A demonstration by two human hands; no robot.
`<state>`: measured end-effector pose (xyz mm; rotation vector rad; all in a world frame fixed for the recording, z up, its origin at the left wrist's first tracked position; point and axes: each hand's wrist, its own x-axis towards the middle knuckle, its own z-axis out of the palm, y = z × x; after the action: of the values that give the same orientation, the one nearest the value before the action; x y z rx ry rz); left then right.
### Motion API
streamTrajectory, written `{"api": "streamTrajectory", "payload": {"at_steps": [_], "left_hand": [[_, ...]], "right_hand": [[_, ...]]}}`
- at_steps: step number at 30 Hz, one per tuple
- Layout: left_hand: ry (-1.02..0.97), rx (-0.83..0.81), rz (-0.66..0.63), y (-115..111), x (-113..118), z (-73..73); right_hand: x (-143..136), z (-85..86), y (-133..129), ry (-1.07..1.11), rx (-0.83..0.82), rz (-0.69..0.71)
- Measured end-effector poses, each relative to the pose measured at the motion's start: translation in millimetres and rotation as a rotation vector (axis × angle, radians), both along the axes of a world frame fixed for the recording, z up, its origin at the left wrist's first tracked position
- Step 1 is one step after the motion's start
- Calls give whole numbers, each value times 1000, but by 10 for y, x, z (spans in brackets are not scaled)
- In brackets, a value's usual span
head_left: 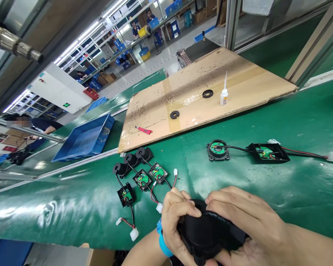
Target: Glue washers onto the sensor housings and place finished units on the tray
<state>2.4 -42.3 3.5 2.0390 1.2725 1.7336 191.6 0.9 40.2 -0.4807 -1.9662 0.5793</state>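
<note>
Both my hands are wrapped round a black round plastic part (pixel 201 231) close to the camera. My left hand (pixel 176 218) grips its left side, the thumb on top. From the right, my right hand (pixel 246 218) lays its fingers along the upper edge. Beyond them on the green table (pixel 188 159), a round black housing with a green board (pixel 218 149) is wired to an open black box (pixel 269 152). To the left lie several black round parts (pixel 131 160) wired to small open boxes with green boards (pixel 142 179).
A cardboard sheet (pixel 155 99) bears two black rings (pixel 174 114) (pixel 208 94), a small white bottle (pixel 224 96) and a pink cutter (pixel 144 130). A blue tray (pixel 84 137) stands left. Metal framing (pixel 231 26) rises behind. A person (pixel 44 125) sits at far left.
</note>
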Motion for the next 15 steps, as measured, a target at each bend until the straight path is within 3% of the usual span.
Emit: {"api": "streamTrajectory", "payload": {"at_steps": [5, 11, 15], "left_hand": [[-20, 8, 83, 3, 60, 6], [92, 30, -61, 113, -107, 78], [55, -15, -184, 157, -139, 100]], "right_hand": [[18, -17, -14, -5, -2, 15], [33, 9, 44, -45, -64, 48], [22, -84, 45, -8, -111, 59]]}}
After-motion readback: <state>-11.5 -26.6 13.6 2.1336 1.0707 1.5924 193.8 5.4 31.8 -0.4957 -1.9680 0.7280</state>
